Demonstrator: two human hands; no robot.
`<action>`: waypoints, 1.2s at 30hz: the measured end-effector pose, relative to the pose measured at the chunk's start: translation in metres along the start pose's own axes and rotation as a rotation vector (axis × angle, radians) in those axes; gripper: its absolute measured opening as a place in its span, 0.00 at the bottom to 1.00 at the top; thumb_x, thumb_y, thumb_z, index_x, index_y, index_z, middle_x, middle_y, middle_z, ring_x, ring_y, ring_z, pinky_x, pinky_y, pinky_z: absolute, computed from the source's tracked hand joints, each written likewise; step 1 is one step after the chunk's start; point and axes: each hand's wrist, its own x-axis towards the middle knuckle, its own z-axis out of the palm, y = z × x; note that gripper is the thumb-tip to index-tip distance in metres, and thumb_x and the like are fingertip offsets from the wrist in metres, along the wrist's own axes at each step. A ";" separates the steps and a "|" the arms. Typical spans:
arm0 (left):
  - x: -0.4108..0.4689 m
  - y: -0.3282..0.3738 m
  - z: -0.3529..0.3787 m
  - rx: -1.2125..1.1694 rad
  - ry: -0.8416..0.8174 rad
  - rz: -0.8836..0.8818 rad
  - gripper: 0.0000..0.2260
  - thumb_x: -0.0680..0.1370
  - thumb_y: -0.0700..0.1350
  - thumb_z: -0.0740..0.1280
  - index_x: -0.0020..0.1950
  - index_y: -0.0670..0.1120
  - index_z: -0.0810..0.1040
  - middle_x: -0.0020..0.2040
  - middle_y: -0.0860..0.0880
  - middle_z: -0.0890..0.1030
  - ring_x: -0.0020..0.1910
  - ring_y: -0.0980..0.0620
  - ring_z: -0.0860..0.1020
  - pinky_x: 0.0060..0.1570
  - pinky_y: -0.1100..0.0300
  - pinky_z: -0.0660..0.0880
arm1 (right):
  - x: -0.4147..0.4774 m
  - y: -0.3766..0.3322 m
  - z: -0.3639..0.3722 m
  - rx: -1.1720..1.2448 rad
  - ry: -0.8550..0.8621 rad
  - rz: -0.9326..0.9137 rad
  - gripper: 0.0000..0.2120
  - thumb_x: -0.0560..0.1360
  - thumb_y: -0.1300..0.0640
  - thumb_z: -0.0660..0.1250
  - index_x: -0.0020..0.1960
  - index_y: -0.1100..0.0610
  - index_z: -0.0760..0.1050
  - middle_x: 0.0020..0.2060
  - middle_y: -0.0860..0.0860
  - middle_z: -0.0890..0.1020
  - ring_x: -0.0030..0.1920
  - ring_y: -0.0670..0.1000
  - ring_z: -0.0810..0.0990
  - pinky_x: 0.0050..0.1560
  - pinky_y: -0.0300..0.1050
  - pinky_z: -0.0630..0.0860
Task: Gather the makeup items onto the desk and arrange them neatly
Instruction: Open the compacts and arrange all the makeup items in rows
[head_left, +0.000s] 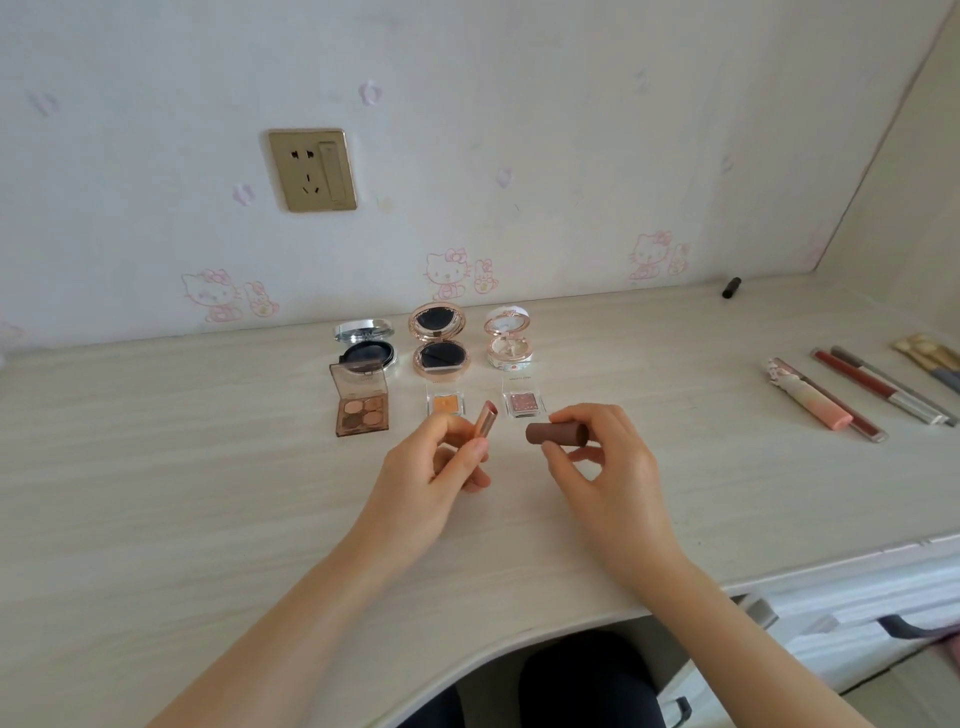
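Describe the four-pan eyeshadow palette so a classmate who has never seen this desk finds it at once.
Below the gold wall socket, three round compacts line the desk's back edge. The eyeshadow palette lies in front of the leftmost, silver compact. It alone is a brown rectangular case with four pans; the squares to its right hold one colour each.

Three open round compacts: a silver compact (370, 356), a rose-gold compact (440, 340) and a white compact (510, 343). One four-colour eyeshadow palette (362, 410). Two single eyeshadow pans: an orange pan (445, 404) and a pink pan (525, 404). One lipstick (487, 422) and one cap (557, 434). Three slim tubes: a pink tube (808, 395), a red tube (852, 400) and a grey tube (891, 387). One small black tube (731, 287). One wall socket (312, 170).
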 end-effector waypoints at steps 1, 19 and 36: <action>0.001 0.002 0.002 -0.021 -0.002 -0.003 0.01 0.79 0.42 0.65 0.50 0.46 0.76 0.41 0.49 0.81 0.40 0.49 0.83 0.45 0.50 0.81 | 0.002 0.001 -0.003 0.072 -0.008 0.071 0.14 0.73 0.66 0.68 0.50 0.49 0.74 0.45 0.43 0.84 0.50 0.40 0.80 0.46 0.31 0.75; 0.126 0.059 0.070 0.167 -0.005 0.025 0.01 0.77 0.45 0.68 0.46 0.50 0.79 0.38 0.52 0.83 0.44 0.50 0.82 0.52 0.53 0.76 | 0.083 0.067 -0.075 0.001 -0.009 0.295 0.10 0.71 0.64 0.69 0.48 0.51 0.78 0.42 0.45 0.84 0.45 0.41 0.79 0.47 0.40 0.77; 0.203 0.021 0.117 0.508 0.134 -0.087 0.03 0.75 0.38 0.67 0.46 0.45 0.79 0.44 0.48 0.83 0.44 0.50 0.78 0.29 0.65 0.62 | 0.159 0.132 -0.036 -0.179 -0.190 0.278 0.07 0.72 0.61 0.68 0.47 0.52 0.74 0.40 0.49 0.82 0.43 0.47 0.79 0.44 0.37 0.75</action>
